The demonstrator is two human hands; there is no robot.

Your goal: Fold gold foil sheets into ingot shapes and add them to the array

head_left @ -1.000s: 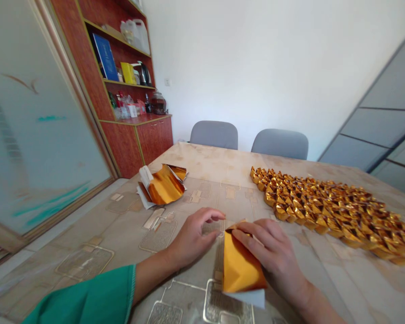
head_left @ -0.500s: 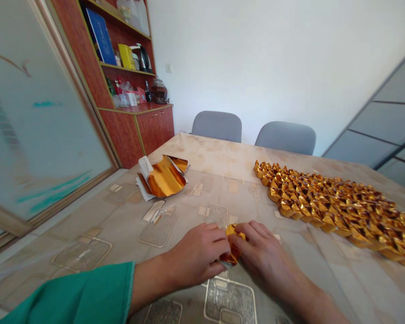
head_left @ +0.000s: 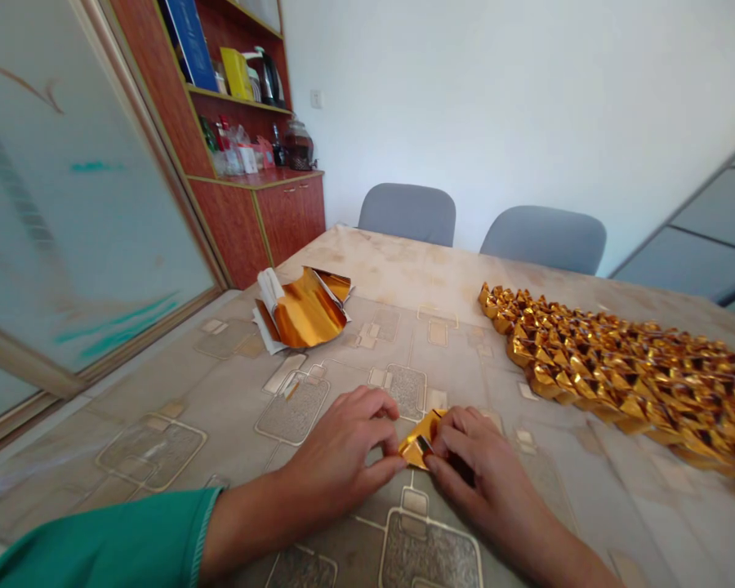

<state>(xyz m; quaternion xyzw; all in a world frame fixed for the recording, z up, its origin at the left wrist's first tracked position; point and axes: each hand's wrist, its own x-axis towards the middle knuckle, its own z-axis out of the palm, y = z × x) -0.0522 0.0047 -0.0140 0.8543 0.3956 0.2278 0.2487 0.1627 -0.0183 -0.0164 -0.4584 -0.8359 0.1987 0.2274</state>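
A small piece of folded gold foil paper [head_left: 417,445] lies low over the table between my hands, its left end narrowing to a point. My right hand [head_left: 481,457] pinches its right side between thumb and fingers, hiding part of it. At the left point, the thumb and a fingertip of my left hand [head_left: 349,445] close on the foil's corner, with the other fingers curled above. Beyond my left hand sits a curved stack of gold foil sheets [head_left: 311,310] with white backing. Rows of many folded gold foil pieces [head_left: 612,367] cover the right side.
A patterned cloth covers the table [head_left: 367,327]. Two grey chairs [head_left: 407,214] [head_left: 542,237] stand at its far edge, against a white wall. A reddish wooden cabinet [head_left: 287,216] with bottles and a kettle is at the back left, beside a frosted sliding door [head_left: 86,204].
The foil piece between my hands now looks flatter and pointed at the left. My left fingers have drawn back to its corner, and the camera view has shifted slightly.
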